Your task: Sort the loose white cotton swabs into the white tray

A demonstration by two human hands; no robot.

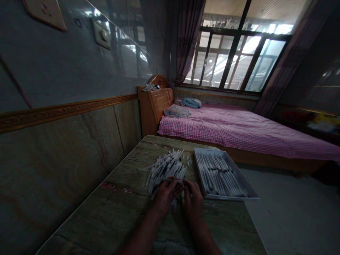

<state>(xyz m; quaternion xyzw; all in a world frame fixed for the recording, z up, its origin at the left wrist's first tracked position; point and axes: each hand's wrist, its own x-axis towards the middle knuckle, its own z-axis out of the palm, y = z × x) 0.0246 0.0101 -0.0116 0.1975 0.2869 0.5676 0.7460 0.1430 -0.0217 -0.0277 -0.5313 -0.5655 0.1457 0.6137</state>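
Slim white pens [166, 166], some with dark parts, lie in a loose pile on the table. At the near edge of this pile, my left hand [168, 189] is closed around one white pen [170, 180], held nearly level. My right hand [192, 193] meets it at the pen's right end, fingers bent in a pinch; whether they grip the pen or a small part is too dark to make out. Short white pieces [189, 161] lie just right of the pile. A shallow white tray [240, 170] beside my right hand holds rows of similar pens.
The table [106, 212] has a wood-like top and stands along a tiled wall [66, 159]. Behind it is a bed [212, 124] with a pink checked cover and a wooden headboard [160, 101]. Floor [287, 209] shows to the right.
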